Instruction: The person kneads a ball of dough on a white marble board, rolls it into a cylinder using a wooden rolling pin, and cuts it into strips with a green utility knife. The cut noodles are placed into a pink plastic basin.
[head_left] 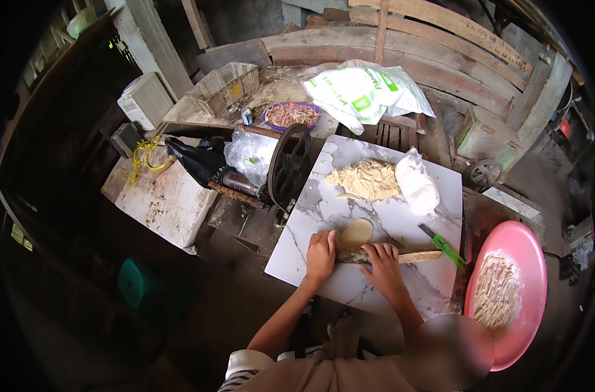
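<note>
My left hand (321,253) grips the left end of a wooden rolling stick (418,257), and my right hand (379,260) curls over its middle. The stick lies across a flattened piece of dough (357,231) on a white marble-patterned board (297,251). Farther up the board sit a lumpy pile of pale dough (366,179) and a plump white bag (416,183). A knife with a green handle (447,248) lies at the board's right edge, to the right of my right hand.
A pink basin (536,287) with floured dough strips stands at right. Behind the board are a purple bowl (291,114) of pale strips, a plastic crate (225,88) and white sacks (363,91). Left are a black iron wheel (287,166), black plastic (193,160) and a green stool (132,282).
</note>
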